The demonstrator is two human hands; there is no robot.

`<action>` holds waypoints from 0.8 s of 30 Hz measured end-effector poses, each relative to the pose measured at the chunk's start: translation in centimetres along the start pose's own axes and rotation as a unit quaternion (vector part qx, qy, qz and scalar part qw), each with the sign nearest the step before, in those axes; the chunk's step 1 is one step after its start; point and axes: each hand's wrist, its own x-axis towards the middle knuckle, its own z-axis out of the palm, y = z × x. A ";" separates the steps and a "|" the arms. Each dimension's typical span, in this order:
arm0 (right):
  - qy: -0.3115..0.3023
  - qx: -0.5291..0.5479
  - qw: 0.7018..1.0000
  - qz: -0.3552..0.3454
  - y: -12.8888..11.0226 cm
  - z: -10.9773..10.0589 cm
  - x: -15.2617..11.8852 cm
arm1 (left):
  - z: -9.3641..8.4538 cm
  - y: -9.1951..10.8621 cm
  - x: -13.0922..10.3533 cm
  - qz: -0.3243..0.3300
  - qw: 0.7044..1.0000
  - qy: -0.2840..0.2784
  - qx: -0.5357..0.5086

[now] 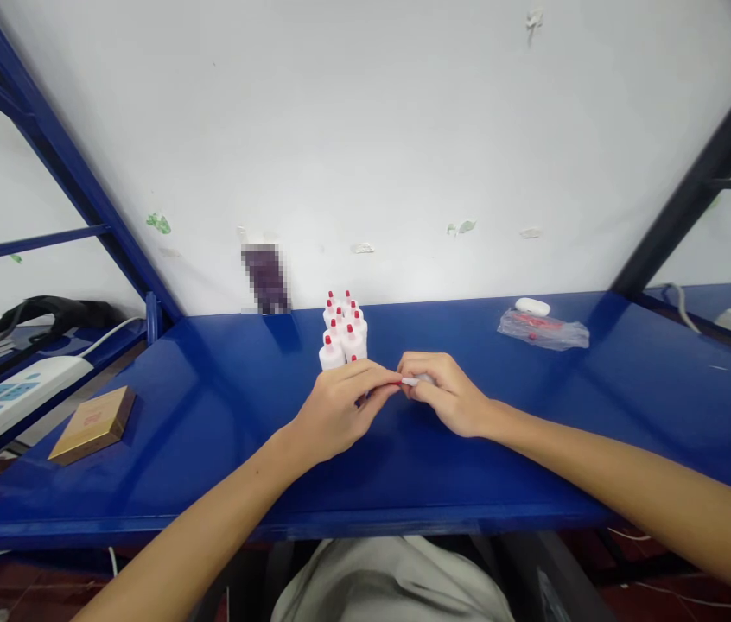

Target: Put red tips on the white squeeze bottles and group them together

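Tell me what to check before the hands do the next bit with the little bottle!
1. Bottle held by both hands: ok, left hand and right hand meet on it.
2. Red cap on it: cannot tell, fingers hide it.
3. Other bottles upright: ok, clustered just behind the hands.
4. Bag out of the way: ok, far right.
5. Box away from elbows: ok, at the left edge.

Both hands (397,402) together on a small white bottle (415,380), blue shelf (210,406) beneath.
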 end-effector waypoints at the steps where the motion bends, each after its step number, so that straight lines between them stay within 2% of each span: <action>1: -0.004 0.006 1.000 -0.005 -0.2 0.0 -0.1 | 0.1 0.2 0.1 -0.005 1.000 0.027 -0.007; 10: -0.025 0.030 0.999 -0.027 -0.3 0.1 -0.6 | -0.1 0.6 0.3 -0.011 0.997 0.051 -0.048; 15: -0.037 0.037 0.998 -0.044 -0.4 -0.1 -0.5 | 0.0 0.6 0.3 0.005 0.997 0.016 -0.069; 20: -0.056 0.030 0.996 -0.066 -0.5 0.0 -0.4 | 0.1 0.4 0.2 0.004 0.998 0.011 -0.054; 24: -0.046 0.033 0.998 -0.027 -0.2 0.4 -0.4 | 0.3 0.2 0.0 0.013 0.998 -0.019 -0.053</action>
